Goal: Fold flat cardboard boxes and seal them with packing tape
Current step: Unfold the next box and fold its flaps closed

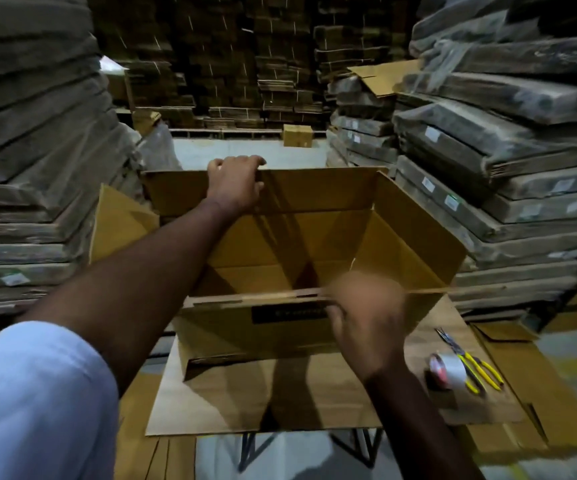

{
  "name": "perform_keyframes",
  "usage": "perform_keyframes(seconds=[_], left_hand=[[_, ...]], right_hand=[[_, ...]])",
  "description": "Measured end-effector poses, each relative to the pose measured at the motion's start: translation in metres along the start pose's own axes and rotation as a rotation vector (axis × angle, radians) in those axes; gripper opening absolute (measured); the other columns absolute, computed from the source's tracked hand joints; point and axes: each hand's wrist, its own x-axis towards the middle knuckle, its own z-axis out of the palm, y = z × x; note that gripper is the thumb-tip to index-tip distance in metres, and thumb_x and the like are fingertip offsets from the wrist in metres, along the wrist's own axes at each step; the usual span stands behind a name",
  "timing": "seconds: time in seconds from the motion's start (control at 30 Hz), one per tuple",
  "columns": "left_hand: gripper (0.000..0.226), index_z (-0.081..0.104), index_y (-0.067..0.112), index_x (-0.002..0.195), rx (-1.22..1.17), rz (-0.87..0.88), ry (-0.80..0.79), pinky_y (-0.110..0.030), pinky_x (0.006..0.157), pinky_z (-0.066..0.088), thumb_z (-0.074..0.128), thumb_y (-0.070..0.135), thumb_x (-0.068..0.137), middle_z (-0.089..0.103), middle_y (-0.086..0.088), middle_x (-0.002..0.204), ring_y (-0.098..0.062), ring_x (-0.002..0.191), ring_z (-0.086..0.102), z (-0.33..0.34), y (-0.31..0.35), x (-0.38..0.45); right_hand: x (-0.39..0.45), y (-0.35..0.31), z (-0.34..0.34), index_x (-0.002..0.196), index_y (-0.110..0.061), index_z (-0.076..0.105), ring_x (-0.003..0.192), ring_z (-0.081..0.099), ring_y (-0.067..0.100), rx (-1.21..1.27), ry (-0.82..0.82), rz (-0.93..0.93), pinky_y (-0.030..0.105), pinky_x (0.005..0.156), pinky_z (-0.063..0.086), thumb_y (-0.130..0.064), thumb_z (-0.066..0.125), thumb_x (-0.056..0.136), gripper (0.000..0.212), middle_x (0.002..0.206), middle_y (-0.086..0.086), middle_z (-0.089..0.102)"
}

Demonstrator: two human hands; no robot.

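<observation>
An opened-out brown cardboard box [314, 237] stands on a cardboard-covered work surface [231, 403], its top flaps up and its inside visible. My left hand [235, 181] reaches across and grips the top edge of the far flap, fingers curled over it. My right hand [363, 306] is at the near wall's upper edge, right of centre; it is motion-blurred and its fingers seem to hold that edge. A roll of packing tape [448, 372] lies on the surface to the right of the box.
Yellow-handled scissors [470, 362] lie beside the tape roll. Tall stacks of wrapped flat cardboard [508, 161] rise on the right, and more stacks [31, 168] on the left. A small sealed box [297, 136] sits on the floor far behind. Flat cardboard sheets [529, 403] lie at lower right.
</observation>
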Motion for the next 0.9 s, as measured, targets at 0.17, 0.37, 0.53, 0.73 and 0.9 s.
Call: perform_keyframes(seconds=[0.17, 0.37, 0.53, 0.73, 0.9], left_hand=[[0.105, 0.017, 0.026, 0.163, 0.233, -0.369, -0.283, -0.078, 0.114, -0.005, 0.075, 0.062, 0.083, 0.006, -0.016, 0.172, -0.049, 0.156, -0.002, -0.002, -0.067, 0.017], [0.136, -0.011, 0.024, 0.164, 0.085, -0.676, -0.373, -0.082, 0.114, 0.007, 0.087, 0.054, 0.074, -0.023, -0.016, 0.169, -0.054, 0.152, -0.016, 0.0, -0.153, 0.007], [0.115, 0.005, 0.012, 0.165, -0.218, -0.741, -0.22, -0.046, 0.085, 0.059, 0.085, 0.01, 0.083, 0.04, -0.023, 0.153, -0.042, 0.128, 0.055, -0.001, -0.188, 0.011], [0.01, 0.065, 0.015, 0.102, 0.011, -0.365, -0.223, -0.043, 0.08, 0.063, 0.069, 0.023, 0.097, 0.067, -0.003, 0.089, -0.022, 0.083, 0.07, -0.026, -0.139, 0.025], [0.038, 0.061, 0.017, 0.128, 0.174, -0.171, -0.511, -0.037, 0.078, 0.057, 0.07, 0.035, 0.097, 0.06, -0.001, 0.099, -0.019, 0.092, 0.062, 0.002, -0.086, 0.032]], right_hand=[[0.02, 0.009, 0.032, 0.101, -0.031, 0.071, 0.1, 0.062, 0.015, 0.072, -0.045, 0.093, 0.033, 0.086, 0.031, 0.0, 0.08, 0.075, 0.041, 0.104, -0.015, 0.069], [0.053, -0.001, 0.056, 0.101, -0.025, 0.076, 0.088, 0.062, 0.021, 0.003, 0.002, 0.083, 0.038, 0.081, 0.037, -0.002, 0.086, 0.073, 0.037, 0.095, -0.007, 0.073], [0.082, 0.003, 0.06, 0.095, -0.025, 0.077, 0.079, 0.067, 0.022, -0.035, -0.056, 0.091, 0.041, 0.08, 0.043, -0.009, 0.09, 0.071, 0.032, 0.086, -0.004, 0.073], [0.12, 0.007, 0.049, 0.089, -0.03, 0.074, 0.073, 0.061, 0.014, 0.003, -0.123, -0.095, 0.039, 0.082, 0.045, -0.034, 0.08, 0.088, 0.007, 0.081, -0.012, 0.069], [0.136, 0.01, 0.043, 0.086, -0.035, 0.068, 0.077, 0.053, -0.001, 0.011, -0.212, -0.025, 0.034, 0.09, 0.038, -0.073, 0.053, 0.091, 0.041, 0.081, -0.026, 0.06]])
